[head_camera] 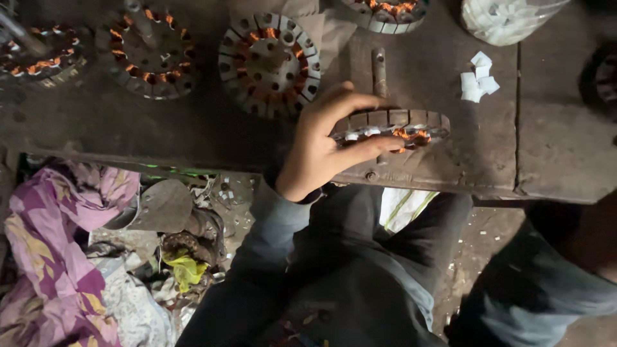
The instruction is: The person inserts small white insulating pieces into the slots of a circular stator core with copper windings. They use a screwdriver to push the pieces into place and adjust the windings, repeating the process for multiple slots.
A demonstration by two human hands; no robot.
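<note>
My left hand (318, 148) grips the left edge of a round motor stator (398, 125) with grey steel teeth and copper windings. The stator is tilted on the dark metal workbench (450, 167), near its front edge. My thumb lies under its rim and my fingers curl over the top. A short metal rod (379, 71) sticks out from behind the stator. My grey-blue sleeve (276, 225) comes up from the lower middle. My right hand is not in view.
Several more wound stators (268, 64) (149, 51) (385, 13) lie flat along the back of the bench. Small white paper pieces (479, 77) and a clear bag (508, 19) sit at the back right. Purple cloth (58, 257) and scrap cover the floor at left. A jeans-clad leg (540, 289) is at lower right.
</note>
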